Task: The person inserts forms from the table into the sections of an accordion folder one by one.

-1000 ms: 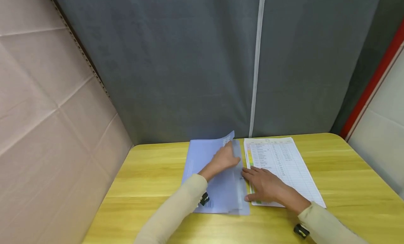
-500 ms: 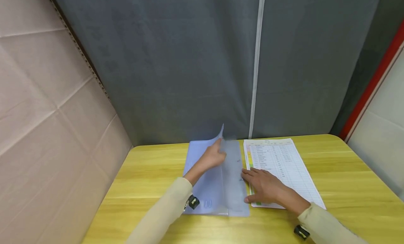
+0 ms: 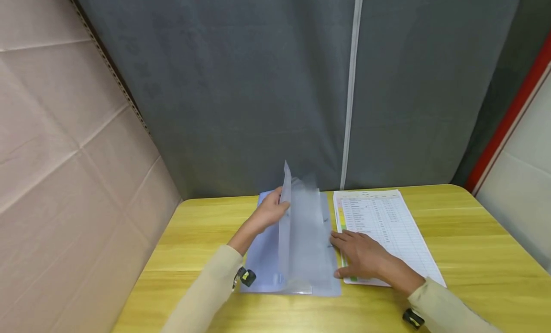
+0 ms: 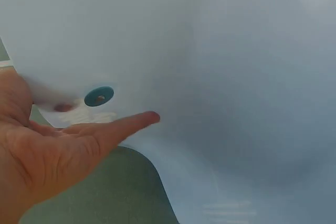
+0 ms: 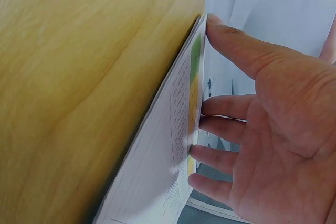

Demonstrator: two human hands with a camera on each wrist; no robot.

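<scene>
A translucent blue folder lies on the yellow table. My left hand pinches its front cover near the far edge and holds it lifted almost upright. In the left wrist view the cover fills the frame, with a teal snap button near my left hand; the thumb shows through the sheet. My right hand rests flat on the left edge of a stack of printed sheets right of the folder. The right wrist view shows that hand with fingers spread on the sheets.
A grey curtain with a white zipper strip hangs right behind the table. A cardboard wall closes the left side. A red strip and a pale panel stand at the right.
My left hand has swung the folder's cover up and to the left, from nearly flat to almost upright. The right hand has stayed on the sheets.
</scene>
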